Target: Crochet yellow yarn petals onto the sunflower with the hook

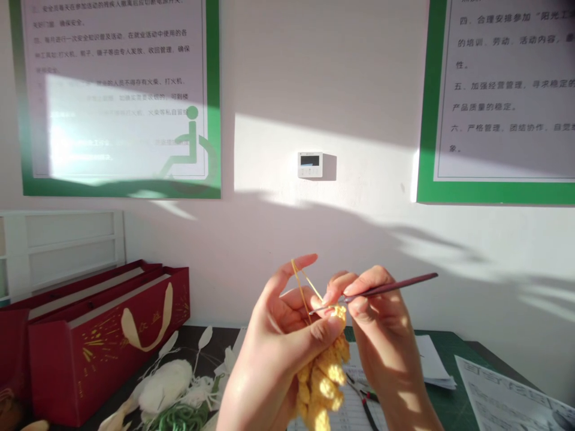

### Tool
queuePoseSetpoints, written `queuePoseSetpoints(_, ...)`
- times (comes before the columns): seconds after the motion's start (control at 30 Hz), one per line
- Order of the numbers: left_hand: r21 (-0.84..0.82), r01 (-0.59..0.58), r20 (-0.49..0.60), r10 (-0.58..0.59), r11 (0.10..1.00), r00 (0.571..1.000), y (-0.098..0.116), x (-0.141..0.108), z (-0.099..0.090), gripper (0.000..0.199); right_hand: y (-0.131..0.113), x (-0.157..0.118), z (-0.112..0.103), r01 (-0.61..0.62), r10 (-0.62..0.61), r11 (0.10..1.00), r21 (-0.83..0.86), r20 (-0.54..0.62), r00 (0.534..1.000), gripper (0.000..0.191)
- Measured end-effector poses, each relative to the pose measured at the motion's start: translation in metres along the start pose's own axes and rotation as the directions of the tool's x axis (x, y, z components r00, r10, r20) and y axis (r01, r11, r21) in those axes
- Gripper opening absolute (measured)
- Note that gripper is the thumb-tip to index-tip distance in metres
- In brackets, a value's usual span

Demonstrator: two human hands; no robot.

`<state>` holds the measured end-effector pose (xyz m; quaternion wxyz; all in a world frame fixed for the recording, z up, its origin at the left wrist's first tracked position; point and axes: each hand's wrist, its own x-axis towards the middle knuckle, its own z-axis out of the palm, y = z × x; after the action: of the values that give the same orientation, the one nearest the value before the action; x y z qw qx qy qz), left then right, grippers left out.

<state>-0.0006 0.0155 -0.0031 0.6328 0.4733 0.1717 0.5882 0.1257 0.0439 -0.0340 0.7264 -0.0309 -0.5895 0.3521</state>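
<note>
Two green-framed notices (112,96) hang on the sunlit wall, with one wall control panel (309,164) between them. Low on the left we count at least two red gift boxes (108,341), one with a cream ribbon handle (150,320). On the surface (211,341) lie a green cutting mat (449,365), printed papers (507,395), and a dark-handled hand tool (362,395), pliers or scissors, we cannot tell which. Near the boxes sit one white crocheted piece (164,386) and a bundle of green yarn (179,418).

Both hands are raised above the surface. Our left hand (274,353) pinches the yellow crocheted piece (321,377) between thumb and fingers, its index finger lifted to carry one yarn strand (302,287). Our right hand (381,323) pinches one crochet hook (390,288), its tip at the piece's top edge. The piece hangs below the hands, clear of the surface.

If the strand slackens, the hook could miss it. If the hook slips free, stitches could unravel. Harsh sunlight could also hide the stitches.
</note>
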Motion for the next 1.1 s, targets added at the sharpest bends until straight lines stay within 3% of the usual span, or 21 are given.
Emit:
queuePoseSetpoints(0.2, 0.084, -0.012, 0.015, 0.010, 0.996, 1.000, 0.001, -0.001, -0.001, 0.072, -0.007, -0.002, -0.006, -0.051, 0.045, 0.997, -0.059, -0.105, 0.993, 0.015)
queuePoseSetpoints(0.4, 0.100, 0.038, 0.006, -0.039, 0.994, 0.999, 0.005, -0.002, 0.001, 0.075, -0.011, 0.000, -0.009, -0.077, 0.064, 0.991, -0.108, -0.120, 0.991, 0.020)
queuePoseSetpoints(0.77, 0.103, 0.099, 0.095, -0.109, 0.990, 0.989, 0.008, 0.005, -0.008, 0.055, -0.013, 0.005, -0.023, -0.012, 0.011, 0.991, -0.130, -0.008, 1.000, 0.016)
queuePoseSetpoints(1.1, 0.134, 0.102, 0.093, -0.115, 0.986, 0.989, 0.007, 0.006, -0.008, 0.057, -0.030, 0.002, -0.028, 0.184, -0.144, 0.934, -0.308, 0.148, 0.978, 0.004)
